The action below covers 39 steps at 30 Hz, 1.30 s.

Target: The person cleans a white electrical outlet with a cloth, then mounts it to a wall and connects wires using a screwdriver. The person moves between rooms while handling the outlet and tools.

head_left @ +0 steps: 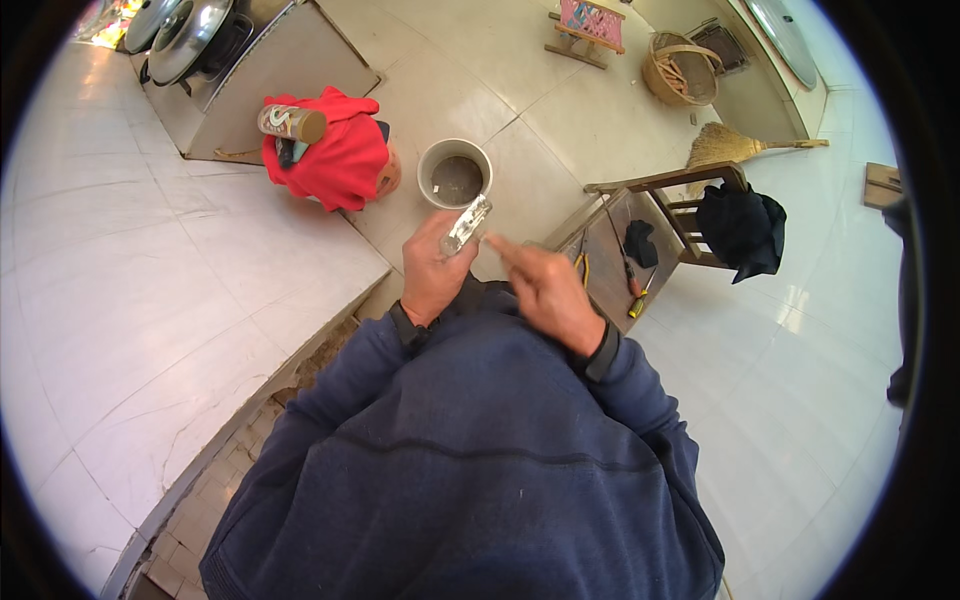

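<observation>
My left hand [432, 268] grips a small silvery metal tool [467, 224], held tilted above the floor. The fingers of my right hand [548, 283] reach toward its lower end, fingertips close to or touching it; I cannot tell whether they grip it. Just beyond the tool a round white bucket [455, 172] with grey contents stands on the tiled floor. My dark blue sleeves and jacket fill the lower middle of the view.
A person in a red hood [335, 150] crouches at the left, next to a spray can [291, 122]. A low bench with hand tools [615, 262], a wooden chair with black cloth [742, 228], a broom [735, 148], a basket [682, 68] and a tiled wall [150, 300] surround me.
</observation>
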Each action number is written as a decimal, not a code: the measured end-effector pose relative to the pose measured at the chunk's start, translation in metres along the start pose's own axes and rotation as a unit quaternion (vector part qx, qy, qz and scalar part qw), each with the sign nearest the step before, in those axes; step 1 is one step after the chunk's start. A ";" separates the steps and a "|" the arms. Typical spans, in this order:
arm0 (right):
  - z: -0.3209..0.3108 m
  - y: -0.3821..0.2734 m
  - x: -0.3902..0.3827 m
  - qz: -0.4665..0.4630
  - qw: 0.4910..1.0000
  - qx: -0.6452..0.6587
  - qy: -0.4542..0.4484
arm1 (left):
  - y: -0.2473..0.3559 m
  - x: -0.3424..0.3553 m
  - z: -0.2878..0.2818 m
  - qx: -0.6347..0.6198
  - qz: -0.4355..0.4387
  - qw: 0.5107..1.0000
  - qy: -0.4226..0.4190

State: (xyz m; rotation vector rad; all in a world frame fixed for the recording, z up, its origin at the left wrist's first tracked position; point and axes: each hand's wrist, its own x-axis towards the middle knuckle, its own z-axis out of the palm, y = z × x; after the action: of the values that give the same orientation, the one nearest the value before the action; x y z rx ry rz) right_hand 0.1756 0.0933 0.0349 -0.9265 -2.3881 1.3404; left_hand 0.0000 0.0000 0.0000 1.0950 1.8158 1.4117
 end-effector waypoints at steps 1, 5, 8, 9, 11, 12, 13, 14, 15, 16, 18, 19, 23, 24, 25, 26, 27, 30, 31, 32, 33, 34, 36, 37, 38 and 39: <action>-0.004 0.004 0.009 0.000 0.999 0.023 0.042 | 0.002 0.003 0.002 -0.009 -0.020 1.000 0.001; -0.002 0.002 -0.004 -0.017 1.000 0.012 0.007 | 0.002 0.003 -0.001 0.014 0.003 1.000 0.009; -0.008 0.008 0.010 0.000 0.999 0.002 0.039 | 0.003 0.007 0.003 0.006 0.005 1.000 0.012; -0.007 0.007 0.008 -0.005 1.000 -0.001 0.029 | 0.004 0.006 0.004 0.012 0.009 1.000 0.011; -0.003 0.008 0.000 -0.001 1.000 0.002 0.027 | 0.005 0.001 0.002 0.011 -0.011 1.000 0.000; -0.006 0.009 0.000 -0.014 0.999 0.000 0.033 | 0.006 0.005 0.004 0.001 -0.024 1.000 -0.005; -0.010 0.012 0.000 0.012 0.999 -0.033 0.012 | 0.008 0.008 0.008 0.000 0.013 1.000 0.001; -0.010 0.013 -0.002 0.024 0.998 -0.052 -0.008 | 0.012 0.006 0.009 0.003 0.036 0.999 0.004; -0.002 0.016 -0.001 0.048 0.996 -0.068 -0.031 | 0.014 0.007 0.006 0.013 0.066 0.998 0.007; 0.011 0.016 -0.006 -0.012 0.996 -0.057 -0.072 | 0.016 0.009 0.005 0.011 0.064 0.998 0.012; 0.011 0.023 -0.012 0.030 0.998 -0.051 0.000 | 0.018 0.013 0.005 -0.003 0.053 0.998 0.033; -0.003 0.033 0.000 0.111 0.989 -0.068 0.062 | 0.020 0.016 0.002 0.006 0.062 0.997 0.037; -0.020 0.025 -0.008 0.041 0.995 -0.004 0.087 | 0.018 0.014 -0.003 0.003 0.028 0.999 0.044; -0.014 0.015 -0.015 0.020 0.998 0.010 0.067 | 0.017 0.014 -0.001 -0.011 0.014 0.999 0.043; -0.012 0.007 -0.016 -0.007 0.999 0.022 0.049 | 0.017 0.018 0.000 -0.002 0.029 0.999 0.040; -0.015 -0.001 -0.021 0.054 0.995 0.085 0.000 | 0.017 0.018 0.000 0.007 0.041 0.998 0.040; -0.016 -0.004 -0.018 0.058 0.996 0.074 0.008 | 0.016 0.016 -0.002 0.017 0.047 0.998 0.038; -0.017 -0.014 -0.015 0.007 0.997 0.069 0.030 | 0.015 0.016 -0.007 -0.009 0.008 1.000 0.002; -0.020 -0.016 -0.013 -0.018 0.998 0.053 0.031 | 0.014 0.018 -0.010 -0.014 0.003 0.999 -0.029; -0.023 -0.018 -0.011 -0.047 0.998 0.039 0.033 | 0.012 0.020 -0.015 -0.022 0.001 0.998 -0.061; -0.027 -0.021 -0.011 -0.065 0.997 0.024 0.019 | 0.011 0.023 -0.020 -0.029 -0.003 0.996 -0.086; -0.032 -0.024 -0.011 -0.084 0.996 0.010 0.005 | 0.011 0.024 -0.025 -0.047 -0.029 0.991 -0.124; -0.039 -0.030 -0.013 -0.110 0.993 -0.052 -0.009 | 0.012 0.026 -0.034 -0.088 -0.089 0.972 -0.199; -0.043 -0.033 -0.014 -0.118 0.988 -0.100 -0.009 | 0.013 0.027 -0.038 -0.106 -0.109 0.962 -0.229; -0.045 -0.035 -0.014 -0.123 0.982 -0.146 -0.009 | 0.015 0.027 -0.043 -0.119 -0.135 0.948 -0.263; -0.047 -0.038 -0.014 -0.127 0.979 -0.160 -0.018 | 0.017 0.027 -0.045 -0.132 -0.160 0.932 -0.296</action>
State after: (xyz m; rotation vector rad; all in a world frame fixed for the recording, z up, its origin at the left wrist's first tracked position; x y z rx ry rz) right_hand 0.1940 0.1022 0.0932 -0.6403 -2.6910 0.9064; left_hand -0.0469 0.0032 0.0294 0.9052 1.2552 0.9575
